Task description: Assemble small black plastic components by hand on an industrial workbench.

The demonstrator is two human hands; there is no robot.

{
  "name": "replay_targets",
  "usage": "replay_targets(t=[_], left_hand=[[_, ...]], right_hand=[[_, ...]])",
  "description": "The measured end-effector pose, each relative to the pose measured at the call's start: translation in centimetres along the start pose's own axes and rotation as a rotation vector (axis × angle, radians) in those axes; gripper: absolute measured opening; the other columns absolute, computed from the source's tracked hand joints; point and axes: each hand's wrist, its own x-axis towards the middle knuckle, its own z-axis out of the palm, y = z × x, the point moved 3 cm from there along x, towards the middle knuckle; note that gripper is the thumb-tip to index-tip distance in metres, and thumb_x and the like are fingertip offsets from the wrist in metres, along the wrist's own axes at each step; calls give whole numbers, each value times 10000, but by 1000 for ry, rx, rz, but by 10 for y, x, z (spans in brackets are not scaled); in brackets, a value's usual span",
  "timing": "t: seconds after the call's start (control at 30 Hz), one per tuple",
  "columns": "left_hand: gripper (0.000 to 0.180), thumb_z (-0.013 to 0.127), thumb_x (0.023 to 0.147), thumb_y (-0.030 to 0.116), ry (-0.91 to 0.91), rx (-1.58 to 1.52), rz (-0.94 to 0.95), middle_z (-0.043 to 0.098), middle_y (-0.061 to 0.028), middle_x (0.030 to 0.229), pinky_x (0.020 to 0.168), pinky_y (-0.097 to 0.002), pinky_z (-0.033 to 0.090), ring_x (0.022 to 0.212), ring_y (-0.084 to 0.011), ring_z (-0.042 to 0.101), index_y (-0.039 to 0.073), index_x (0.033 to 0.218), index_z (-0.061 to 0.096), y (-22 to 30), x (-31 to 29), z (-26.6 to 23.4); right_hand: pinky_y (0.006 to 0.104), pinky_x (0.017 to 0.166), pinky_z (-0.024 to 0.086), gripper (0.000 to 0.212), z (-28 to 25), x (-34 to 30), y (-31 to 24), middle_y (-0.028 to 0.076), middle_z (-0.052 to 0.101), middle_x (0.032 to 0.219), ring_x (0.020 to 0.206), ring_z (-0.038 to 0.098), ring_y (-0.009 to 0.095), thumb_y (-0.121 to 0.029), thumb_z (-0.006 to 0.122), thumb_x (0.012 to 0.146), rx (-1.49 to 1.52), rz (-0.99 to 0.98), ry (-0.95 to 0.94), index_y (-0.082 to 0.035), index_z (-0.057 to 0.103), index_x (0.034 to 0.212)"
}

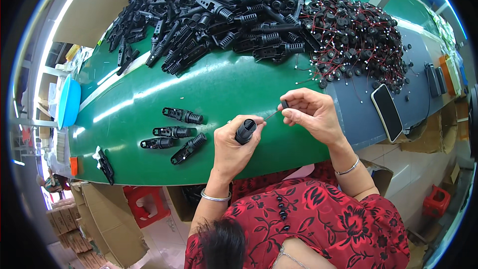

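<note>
My left hand (233, 145) is closed around a black plastic housing (245, 132) with a ribbed, hollow round end facing up. Between the thumb and fingers of my right hand (313, 114) is a small round black part (285, 104). A thin red wire (272, 115) runs from that part toward the fingertips of my left hand, beside the housing's opening. To the left of my left hand, several similar black housings (183, 115) lie on the green tabletop (209, 87).
A big heap of black housings (214, 15) covers the table's far side. Right of it spreads a pile of small round parts with red wires (353, 40). A phone (387, 113) lies on a grey mat (353, 119). A blue basin (68, 102) stands at the left edge.
</note>
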Motion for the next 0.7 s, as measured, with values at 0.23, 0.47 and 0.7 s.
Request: replay_targets(t=[0.23,0.47,0.7], left_hand=[[228,839,845,37,-80,420,114,783,-118,878,745,-395,581,800,-292,762,92,1059,780,6,0,0],[331,855,832,63,-94,463,120,788,-126,931,774,-421,588,852,-316,773,107,1149,766,2,2,7],[415,905,853,49,58,-32,112,821,-96,1044,804,-372,599,875,-254,779,97,1237,755,-19,-1,3]], right_hand=[[277,730,612,267,9,-2,-19,68,771,987,820,742,119,-1,835,915,-314,-183,-69,23,736,1161],[314,668,585,283,26,-6,-41,101,737,965,749,730,181,-4,843,890,-627,-411,-187,-3,741,1155],[271,730,589,358,2,-7,-65,107,790,1011,817,729,125,50,866,838,-443,-435,79,29,771,1183]])
